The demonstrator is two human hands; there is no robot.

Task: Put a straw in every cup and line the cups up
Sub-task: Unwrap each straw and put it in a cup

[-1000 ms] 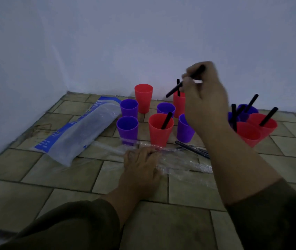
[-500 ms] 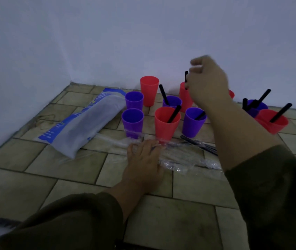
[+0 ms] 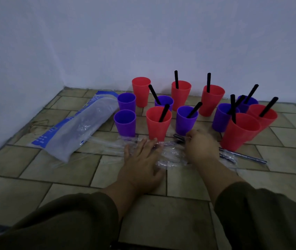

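- Plastic bag (image 3: 82, 127) lies on the tiled floor (image 3: 35, 177) at far left, not in play.
- Three cups have no straw: two purple cups (image 3: 125, 121) side by side, and the red cup (image 3: 141, 91) behind them. The other nine each hold a black straw.
- Left hand (image 3: 141, 159) lies flat with fingers straight, pressing down the clear wrapper (image 3: 168, 156) just in front of the cups.
- Right hand (image 3: 202, 147) is down at the near end of the loose straws (image 3: 242, 156), which lie in the wrapper. Its fingers curl over the tips; can't tell if one is pinched yet.
- Step in hand: likely fetching the next straw.
- Next: pull one free, carry it left and drop it in an empty cup.
- The cups stand in a loose cluster, so lining them up is not yet done.
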